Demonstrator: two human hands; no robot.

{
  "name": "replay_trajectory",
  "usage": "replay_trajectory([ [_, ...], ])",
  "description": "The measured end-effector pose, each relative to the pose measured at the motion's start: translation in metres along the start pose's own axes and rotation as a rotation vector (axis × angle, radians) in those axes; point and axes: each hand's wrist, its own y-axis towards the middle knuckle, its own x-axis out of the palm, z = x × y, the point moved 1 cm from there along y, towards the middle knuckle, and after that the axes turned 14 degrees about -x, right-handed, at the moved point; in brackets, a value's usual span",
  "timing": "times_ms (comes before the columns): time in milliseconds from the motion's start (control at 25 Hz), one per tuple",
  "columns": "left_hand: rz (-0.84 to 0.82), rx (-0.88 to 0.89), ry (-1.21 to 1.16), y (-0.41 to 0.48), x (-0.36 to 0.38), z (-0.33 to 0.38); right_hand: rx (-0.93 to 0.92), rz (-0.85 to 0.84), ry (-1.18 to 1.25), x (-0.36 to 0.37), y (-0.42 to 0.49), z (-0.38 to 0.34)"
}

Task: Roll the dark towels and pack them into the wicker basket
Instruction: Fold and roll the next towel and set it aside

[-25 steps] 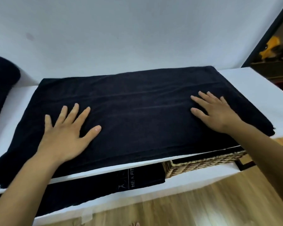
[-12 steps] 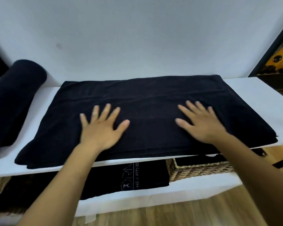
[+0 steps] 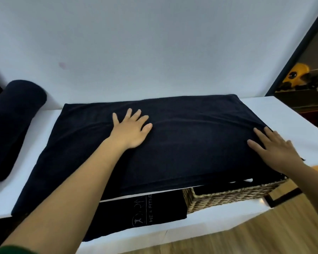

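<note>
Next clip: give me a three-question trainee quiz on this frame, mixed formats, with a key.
1. True or false: the left hand and the right hand both lie flat, fingers straight, on the unrolled towel.
2. Fill in: the wicker basket sits ___ the white top.
3. Where is the rolled towel? A) in the basket B) on the white top, left of the unrolled towel C) on the floor

Key: 1 true; 2 below; 3 B.
</note>
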Motion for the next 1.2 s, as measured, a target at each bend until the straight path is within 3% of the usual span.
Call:
replay_trajectory([
  [80, -0.083, 0.220, -0.015, 0.016, 0.008, 0.024, 0.010, -0.012, 0.005, 0.000, -0.002, -0.001],
  [160, -0.144, 0.305, -0.012, 0.027, 0.013, 0.050, 0.022, 0.012, 0.055, 0.000, -0.002, -0.004],
  [360, -0.106, 0.177, 0.123, 0.043, 0.026, 0.110, 0.055, 0.043, 0.173, -0.004, -0.005, -0.007],
  [560, -0.095, 0.398, 0.137, 0.050, 0.043, 0.213, 0.049, 0.065, 0.234, -0.004, -0.007, -0.006],
  [760, -0.089, 0.465, 0.157, 0.075, 0.052, 0.310, -0.008, 0.124, 0.268, -0.001, -0.011, 0.000],
  [1200, -0.082, 0.536, 0.150, 0.098, 0.072, 0.451, -0.018, 0.230, 0.398, 0.003, -0.006, 0.113],
])
